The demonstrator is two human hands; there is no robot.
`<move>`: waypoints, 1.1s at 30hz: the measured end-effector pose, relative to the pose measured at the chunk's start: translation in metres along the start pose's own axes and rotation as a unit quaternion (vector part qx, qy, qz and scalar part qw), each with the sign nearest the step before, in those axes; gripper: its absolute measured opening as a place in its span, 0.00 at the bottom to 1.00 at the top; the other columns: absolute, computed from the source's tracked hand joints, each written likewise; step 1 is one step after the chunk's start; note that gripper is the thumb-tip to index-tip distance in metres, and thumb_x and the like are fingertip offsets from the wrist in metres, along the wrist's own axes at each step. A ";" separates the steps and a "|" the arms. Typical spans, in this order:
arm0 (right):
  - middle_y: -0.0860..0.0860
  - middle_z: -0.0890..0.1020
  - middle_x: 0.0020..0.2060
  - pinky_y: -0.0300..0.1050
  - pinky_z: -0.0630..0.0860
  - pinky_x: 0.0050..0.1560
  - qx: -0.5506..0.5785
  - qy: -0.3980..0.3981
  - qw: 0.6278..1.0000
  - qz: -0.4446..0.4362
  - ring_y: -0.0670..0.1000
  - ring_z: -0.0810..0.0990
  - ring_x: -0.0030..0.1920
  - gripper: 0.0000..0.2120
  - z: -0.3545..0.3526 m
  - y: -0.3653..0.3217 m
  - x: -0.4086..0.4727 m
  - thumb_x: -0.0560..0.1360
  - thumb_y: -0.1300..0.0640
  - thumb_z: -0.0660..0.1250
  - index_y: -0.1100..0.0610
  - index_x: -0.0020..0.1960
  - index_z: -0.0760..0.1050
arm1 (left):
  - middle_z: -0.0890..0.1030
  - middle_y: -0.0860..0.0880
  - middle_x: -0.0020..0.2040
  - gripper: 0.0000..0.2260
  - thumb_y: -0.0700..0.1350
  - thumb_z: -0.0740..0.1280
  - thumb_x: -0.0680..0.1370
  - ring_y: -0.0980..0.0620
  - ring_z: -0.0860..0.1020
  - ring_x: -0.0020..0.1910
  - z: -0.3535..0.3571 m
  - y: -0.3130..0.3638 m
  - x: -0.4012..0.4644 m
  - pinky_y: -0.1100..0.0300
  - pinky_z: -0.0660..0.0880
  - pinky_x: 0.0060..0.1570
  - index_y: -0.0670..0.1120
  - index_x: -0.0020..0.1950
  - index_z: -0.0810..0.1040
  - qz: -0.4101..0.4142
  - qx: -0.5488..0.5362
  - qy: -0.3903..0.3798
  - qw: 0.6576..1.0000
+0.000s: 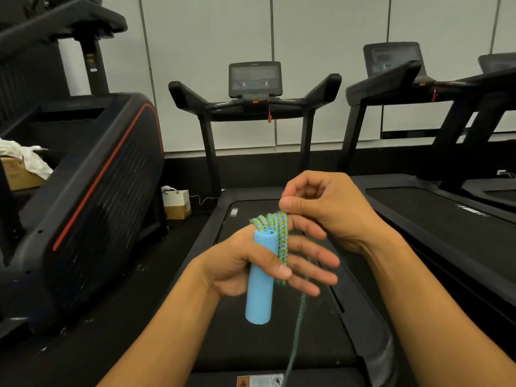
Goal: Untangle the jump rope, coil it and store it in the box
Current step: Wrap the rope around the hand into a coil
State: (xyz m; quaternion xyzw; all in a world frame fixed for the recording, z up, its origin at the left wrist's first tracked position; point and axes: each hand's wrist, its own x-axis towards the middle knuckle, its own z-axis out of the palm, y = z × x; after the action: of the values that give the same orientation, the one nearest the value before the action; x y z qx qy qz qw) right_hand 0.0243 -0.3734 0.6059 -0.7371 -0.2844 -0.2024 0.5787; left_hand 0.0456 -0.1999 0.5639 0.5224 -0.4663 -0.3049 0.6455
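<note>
My left hand (237, 263) grips a light blue foam jump rope handle (261, 283), held upright under the thumb. Several turns of the green and blue braided rope (279, 233) lie wound over its fingers beside the handle. My right hand (326, 210) pinches the rope at the top of the coil between thumb and forefinger. A loose length of rope (297, 331) hangs down from the coil to the bottom of the view. The second handle is out of sight.
I stand over a black treadmill belt (251, 344) with its console (254, 79) ahead. Another treadmill (446, 213) is on the right, a large black machine (83, 191) on the left. A cardboard box (19, 174) sits far left; small boxes (177, 203) sit on the floor.
</note>
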 end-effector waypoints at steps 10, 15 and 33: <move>0.60 0.80 0.64 0.59 0.77 0.58 0.064 0.155 0.970 0.174 0.60 0.81 0.62 0.21 0.063 0.023 0.029 0.83 0.64 0.47 0.53 0.65 0.74 | 0.60 0.33 0.79 0.45 0.35 0.65 0.66 0.31 0.64 0.75 -0.006 0.006 0.007 0.33 0.59 0.73 0.44 0.82 0.52 0.161 -0.170 -0.044 0.971; 0.54 0.79 0.29 0.40 0.65 0.25 0.156 -0.081 0.965 0.193 0.47 0.68 0.25 0.11 0.025 0.025 -0.004 0.80 0.66 0.62 0.62 0.42 0.80 | 0.59 0.35 0.80 0.49 0.34 0.70 0.63 0.32 0.60 0.78 -0.022 0.008 -0.004 0.36 0.52 0.78 0.48 0.82 0.55 0.254 -0.133 0.082 0.955; 0.57 0.82 0.35 0.41 0.73 0.30 -0.089 -0.152 0.978 0.115 0.48 0.74 0.28 0.09 0.005 -0.003 0.002 0.73 0.70 0.68 0.58 0.48 0.79 | 0.79 0.44 0.67 0.50 0.34 0.69 0.56 0.39 0.77 0.65 -0.025 0.007 -0.019 0.42 0.66 0.72 0.51 0.79 0.64 0.016 0.083 0.213 0.973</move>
State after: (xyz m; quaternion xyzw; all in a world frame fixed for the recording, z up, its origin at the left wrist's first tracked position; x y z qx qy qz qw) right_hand 0.0236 -0.3672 0.6085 -0.8355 -0.2628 -0.0445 0.4806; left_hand 0.0607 -0.1719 0.5645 0.6195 -0.3498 -0.1366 0.6894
